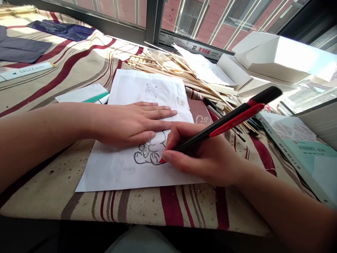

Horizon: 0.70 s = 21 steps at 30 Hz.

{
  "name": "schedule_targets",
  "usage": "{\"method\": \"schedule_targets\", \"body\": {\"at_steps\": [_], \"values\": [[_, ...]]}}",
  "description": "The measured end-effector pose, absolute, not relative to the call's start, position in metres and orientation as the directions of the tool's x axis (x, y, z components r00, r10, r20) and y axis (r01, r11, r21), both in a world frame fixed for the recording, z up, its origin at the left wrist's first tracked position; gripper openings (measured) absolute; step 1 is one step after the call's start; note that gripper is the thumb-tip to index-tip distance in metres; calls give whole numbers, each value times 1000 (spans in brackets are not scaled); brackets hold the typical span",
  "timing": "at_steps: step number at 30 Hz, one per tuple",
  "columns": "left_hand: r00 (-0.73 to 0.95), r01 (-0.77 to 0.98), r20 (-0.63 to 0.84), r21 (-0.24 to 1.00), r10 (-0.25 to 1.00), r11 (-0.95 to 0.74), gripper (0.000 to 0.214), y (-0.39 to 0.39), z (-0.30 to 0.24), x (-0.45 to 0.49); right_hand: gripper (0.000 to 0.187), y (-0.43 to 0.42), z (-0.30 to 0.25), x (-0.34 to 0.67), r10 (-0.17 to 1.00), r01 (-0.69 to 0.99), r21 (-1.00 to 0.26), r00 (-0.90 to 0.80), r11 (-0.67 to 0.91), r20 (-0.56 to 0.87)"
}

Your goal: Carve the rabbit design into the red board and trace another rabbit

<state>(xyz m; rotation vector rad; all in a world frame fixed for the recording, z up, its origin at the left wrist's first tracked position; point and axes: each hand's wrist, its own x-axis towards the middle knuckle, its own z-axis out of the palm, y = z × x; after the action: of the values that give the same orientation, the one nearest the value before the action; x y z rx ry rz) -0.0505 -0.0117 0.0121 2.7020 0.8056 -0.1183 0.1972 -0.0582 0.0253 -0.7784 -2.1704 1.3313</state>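
The desk (147, 207), under a red-striped cream cloth, carries a white paper sheet (110, 172). Beyond the sheet lies a heap of wooden sticks (168, 66), to its right a green-covered book (297, 147), and to its left dark fabric pieces (21, 49).

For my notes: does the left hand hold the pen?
No, the left hand lies flat on the paper; the right hand holds the pen.
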Motion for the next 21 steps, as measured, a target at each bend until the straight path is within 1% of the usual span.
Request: {"method": "schedule_targets", "body": {"at_steps": [8, 17, 21], "values": [[844, 537, -163, 273, 512, -798, 71, -13, 14, -49, 17, -57, 26, 199, 625, 202, -880, -771, 429, 127], [848, 530, -146, 271, 510, -804, 71, -12, 12, -52, 15, -55, 25, 198, 602, 200, -853, -783, 483, 157], [840, 542, -145, 251, 522, -802, 69, -11, 10, -55, 16, -54, 23, 197, 579, 154, -859, -794, 489, 187]]}}
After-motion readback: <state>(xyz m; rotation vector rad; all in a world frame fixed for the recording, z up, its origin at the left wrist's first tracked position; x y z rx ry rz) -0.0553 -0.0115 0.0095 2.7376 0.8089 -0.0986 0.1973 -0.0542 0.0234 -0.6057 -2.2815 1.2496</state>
